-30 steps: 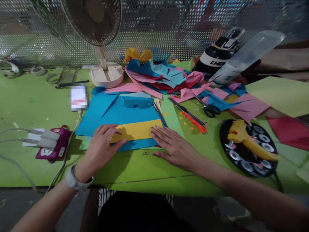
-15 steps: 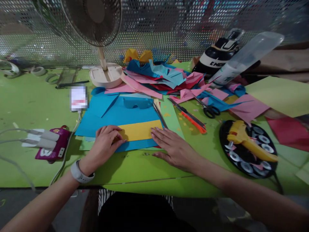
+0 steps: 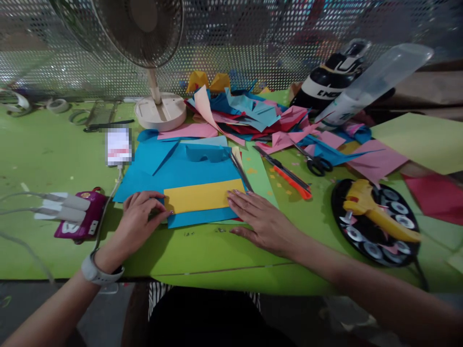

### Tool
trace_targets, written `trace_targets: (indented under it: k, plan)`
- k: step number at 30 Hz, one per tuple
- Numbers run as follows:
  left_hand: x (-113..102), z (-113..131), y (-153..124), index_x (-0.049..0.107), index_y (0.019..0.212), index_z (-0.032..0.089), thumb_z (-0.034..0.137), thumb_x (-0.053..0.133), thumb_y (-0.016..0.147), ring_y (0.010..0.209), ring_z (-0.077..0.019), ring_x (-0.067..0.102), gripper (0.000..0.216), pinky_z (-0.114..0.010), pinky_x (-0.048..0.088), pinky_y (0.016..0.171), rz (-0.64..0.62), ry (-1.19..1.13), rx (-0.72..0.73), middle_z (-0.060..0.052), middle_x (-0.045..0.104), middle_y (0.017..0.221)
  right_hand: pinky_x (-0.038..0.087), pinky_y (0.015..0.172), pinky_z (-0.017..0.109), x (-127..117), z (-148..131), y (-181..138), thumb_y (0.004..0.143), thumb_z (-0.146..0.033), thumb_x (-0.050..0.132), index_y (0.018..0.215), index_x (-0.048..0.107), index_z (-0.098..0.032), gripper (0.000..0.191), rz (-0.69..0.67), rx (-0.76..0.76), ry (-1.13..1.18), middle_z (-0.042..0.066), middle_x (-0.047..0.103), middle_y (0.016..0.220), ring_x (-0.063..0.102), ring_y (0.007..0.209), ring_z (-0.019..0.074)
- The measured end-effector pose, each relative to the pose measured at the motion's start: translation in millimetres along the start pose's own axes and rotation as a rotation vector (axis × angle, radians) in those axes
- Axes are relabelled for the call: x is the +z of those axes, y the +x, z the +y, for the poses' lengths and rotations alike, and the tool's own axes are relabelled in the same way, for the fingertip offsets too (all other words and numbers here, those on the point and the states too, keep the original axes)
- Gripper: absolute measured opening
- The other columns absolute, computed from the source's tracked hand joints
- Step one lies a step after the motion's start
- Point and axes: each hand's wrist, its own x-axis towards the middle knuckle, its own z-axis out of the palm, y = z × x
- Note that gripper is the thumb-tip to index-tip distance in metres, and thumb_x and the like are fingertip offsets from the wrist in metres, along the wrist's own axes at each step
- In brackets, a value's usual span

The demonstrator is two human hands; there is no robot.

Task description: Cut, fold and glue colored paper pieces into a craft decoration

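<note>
A folded yellow paper strip [image 3: 202, 195] lies on blue sheets [image 3: 181, 168] near the front of the green table [image 3: 217, 250]. My left hand [image 3: 139, 221] rests at the strip's left end, its fingertips pressed down on the lower left corner, fingers curled close together. My right hand [image 3: 260, 219] lies flat with fingers stretched out, the fingertips touching the strip's right end and holding it down.
A fan [image 3: 159, 108] stands behind the blue sheets. A heap of coloured paper [image 3: 253, 118] lies at the back. A cutter [image 3: 285, 173], scissors [image 3: 316, 164], a yellow glue gun on a black plate [image 3: 376, 214], a plastic bottle [image 3: 372, 82] and a purple plug block [image 3: 77, 217] are around.
My left hand has slid leftward along the yellow strip to its left end, uncovering the whole strip. My right hand has stayed in place. A pink sheet in the heap has lifted.
</note>
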Motion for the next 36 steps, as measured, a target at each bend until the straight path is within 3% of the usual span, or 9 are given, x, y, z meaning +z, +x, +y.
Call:
trace_targets:
  k: [10,13,15,17,18,20,23,28,36]
  plan:
    - [-11,-11,-11,0.062,0.079,0.022,0.041,0.050,0.091,0.108,-0.0263,0.056,0.026,-0.048,0.035,0.094,0.018,0.116,0.018,-0.006,0.065,0.114,0.040,0.108,0.049,-1,0,1,0.097,-0.053,0.030,0.136,0.046,-0.002,0.066,-0.002,-0.003,0.005,0.017,0.043,0.144,0.038,0.135,0.0284]
    - [-10,2,-12,0.062,0.089,0.022,0.039,0.048,0.093,0.111,-0.0273,0.057,0.023,-0.049,0.037,0.097,0.188,0.204,0.022,-0.008,0.065,0.117,0.039,0.108,0.049,-1,-1,2,0.097,-0.053,0.029,0.136,0.046,-0.002,0.066,-0.011,0.005,0.003,0.017,0.043,0.144,0.039,0.135,0.0288]
    - [-2,23,-11,0.059,0.111,0.020,0.037,0.044,0.095,0.117,-0.0242,0.055,0.028,-0.047,0.033,0.106,0.295,0.218,0.137,-0.010,0.062,0.125,0.039,0.108,0.049,-1,-1,2,0.097,-0.053,0.030,0.135,0.047,-0.002,0.066,-0.010,0.006,-0.004,0.017,0.043,0.143,0.039,0.135,0.0291]
    - [13,48,-9,0.044,0.133,0.013,0.041,0.035,0.098,0.133,-0.0226,0.043,0.046,-0.043,0.029,0.111,0.160,0.224,0.339,-0.013,0.050,0.141,0.039,0.108,0.048,-1,-1,2,0.097,-0.053,0.030,0.135,0.047,-0.002,0.065,-0.010,0.006,-0.014,0.016,0.043,0.143,0.040,0.134,0.0290]
    - [22,60,-7,0.038,0.139,0.010,0.050,0.034,0.096,0.138,-0.0242,0.035,0.059,-0.044,0.025,0.113,0.090,0.236,0.399,-0.015,0.044,0.146,0.040,0.108,0.048,-1,-1,1,0.097,-0.053,0.030,0.135,0.048,-0.002,0.065,-0.009,0.004,-0.017,0.016,0.044,0.143,0.040,0.134,0.0290]
    - [39,79,-4,0.033,0.142,0.005,0.069,0.032,0.087,0.142,-0.0273,0.026,0.084,-0.045,0.018,0.116,0.023,0.238,0.435,-0.019,0.036,0.150,0.041,0.106,0.048,-1,-1,1,0.098,-0.052,0.030,0.134,0.049,-0.002,0.064,-0.006,-0.004,-0.022,0.017,0.045,0.142,0.042,0.133,0.0292]
    - [56,89,1,0.028,0.144,0.001,0.079,0.025,0.080,0.144,-0.0284,0.018,0.101,-0.047,0.011,0.118,-0.047,0.222,0.384,-0.020,0.027,0.153,0.043,0.105,0.049,-1,0,1,0.098,-0.050,0.029,0.132,0.050,-0.001,0.063,0.007,-0.021,-0.031,0.018,0.047,0.141,0.043,0.132,0.0302]
    - [61,85,1,0.027,0.144,-0.002,0.082,0.022,0.077,0.144,-0.0308,0.015,0.108,-0.049,0.008,0.118,-0.095,0.208,0.334,-0.022,0.022,0.153,0.043,0.105,0.048,0,-1,1,0.098,-0.051,0.029,0.132,0.051,-0.002,0.064,0.022,-0.028,-0.037,0.017,0.048,0.140,0.044,0.131,0.0296]
    - [58,77,1,0.020,0.148,0.005,0.080,0.025,0.080,0.146,-0.0268,0.011,0.101,-0.046,0.005,0.119,-0.090,0.181,0.392,-0.017,0.021,0.156,0.040,0.107,0.048,-1,0,1,0.097,-0.052,0.031,0.134,0.049,-0.003,0.064,-0.017,0.000,0.008,0.017,0.046,0.142,0.041,0.134,0.0291]
